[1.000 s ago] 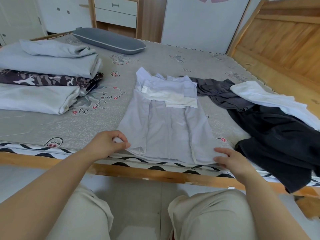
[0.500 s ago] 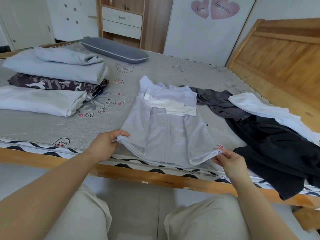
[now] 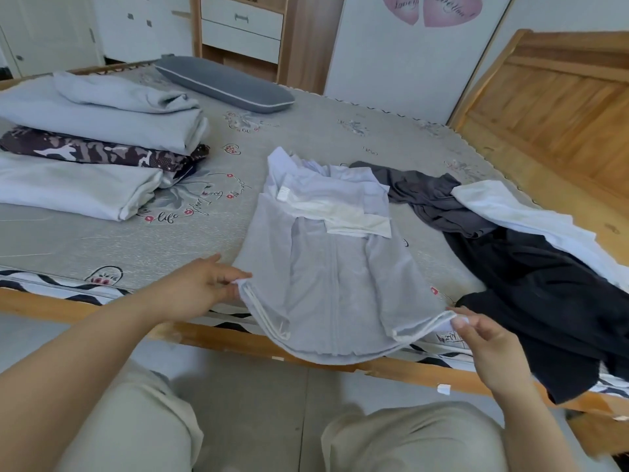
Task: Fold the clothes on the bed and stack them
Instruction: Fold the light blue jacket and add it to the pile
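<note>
Head view, the only one. Pale grey shirt (image 3: pixel 335 264) lay flat near the front edge of the bed (image 3: pixel 102 243), sides already folded in toward the middle, collar end pointing away, hem end lifted clear of the mattress and sagging over the wooden bed rail (image 3: pixel 238 338). Left hand (image 3: pixel 200 289) pinched the near left corner of the hem between thumb and fingertips. Right hand (image 3: pixel 483 338) pinched the near right corner the same way, remaining fingers loosely spread. Both hands clamped on the shirt, well apart, with the hem slung between them.

Looked thin, light and limp: sagged in the middle where unsupported, likely to slide out of its side folds if raised unevenly. Best held at both hem corners through all layers, as here, so the tucked-in sides travel along; judged ready to be carried up toward the collar for the cross fold.

To the left, stack of folded clothes (image 3: pixel 95 144), pale pieces with a camouflage one between, well apart from the shirt. To the right, unfolded heap: dark grey garment (image 3: pixel 429 195), black garment (image 3: pixel 544 294), white garment (image 3: pixel 517 216) lying across them, the dark grey one just beside the shirt's collar end. Grey pillow (image 3: pixel 224 85) at the far side. Several pieces left, so task judged partway through.
</note>
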